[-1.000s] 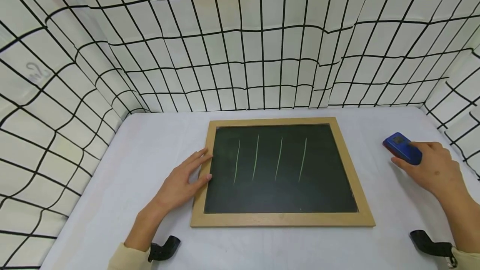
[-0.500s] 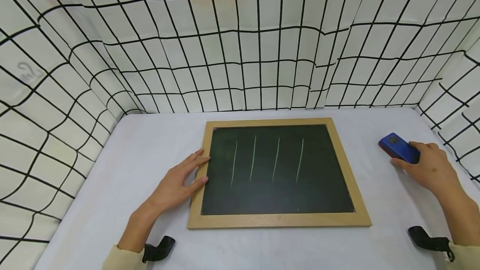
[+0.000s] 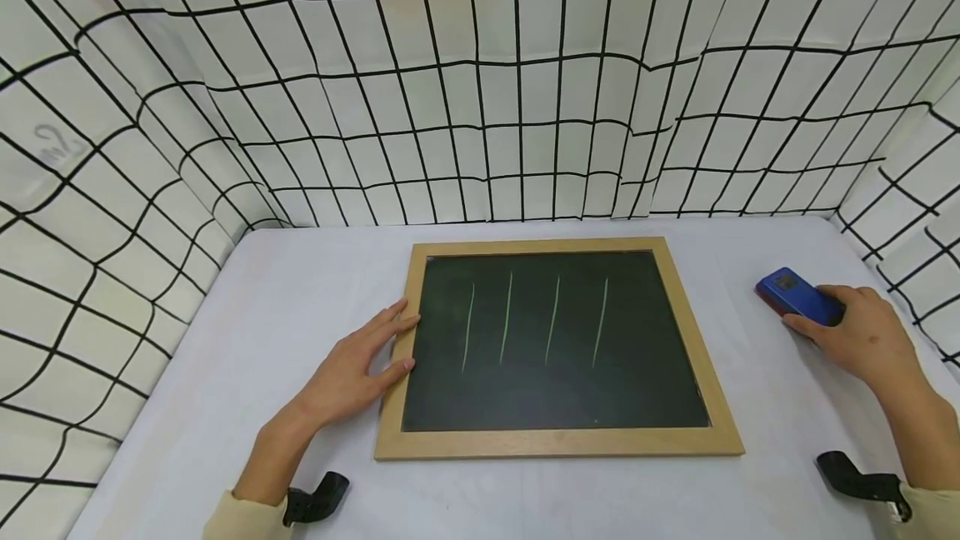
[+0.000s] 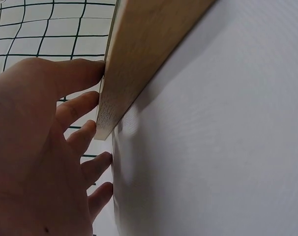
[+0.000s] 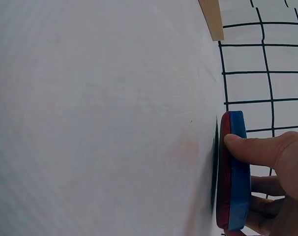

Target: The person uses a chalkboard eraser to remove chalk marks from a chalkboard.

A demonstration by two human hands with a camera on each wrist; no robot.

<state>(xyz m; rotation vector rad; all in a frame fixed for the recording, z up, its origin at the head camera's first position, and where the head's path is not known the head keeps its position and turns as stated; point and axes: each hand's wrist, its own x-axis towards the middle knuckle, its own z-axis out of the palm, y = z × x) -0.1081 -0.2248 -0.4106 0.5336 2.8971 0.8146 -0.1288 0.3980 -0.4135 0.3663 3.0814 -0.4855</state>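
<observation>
A chalkboard (image 3: 555,398) with a wooden frame lies on the white cloth, bearing several slanted, thin, light green chalk lines. At its left side my left hand (image 3: 352,377) rests with fingers spread, fingertips on the frame. The left wrist view shows the thumb and fingers extended along the edge of the wooden frame (image 4: 134,44). Off to the right of the board, my right hand (image 3: 873,340) grips the near end of a blue chalkboard eraser (image 3: 797,294). Its red underside (image 5: 224,187) faces the cloth in the right wrist view, thumb along one side and fingers on the other.
White walls with a black grid (image 3: 517,98) enclose the table at the back and both sides. White cloth (image 3: 555,498) covers the tabletop. A black curved piece (image 3: 322,498) sits at the left wrist, and a similar black piece (image 3: 855,477) at the right.
The head view has shifted slightly, so everything sits a little further left in it. Both hands, the eraser and the chalkboard keep the same places relative to each other.
</observation>
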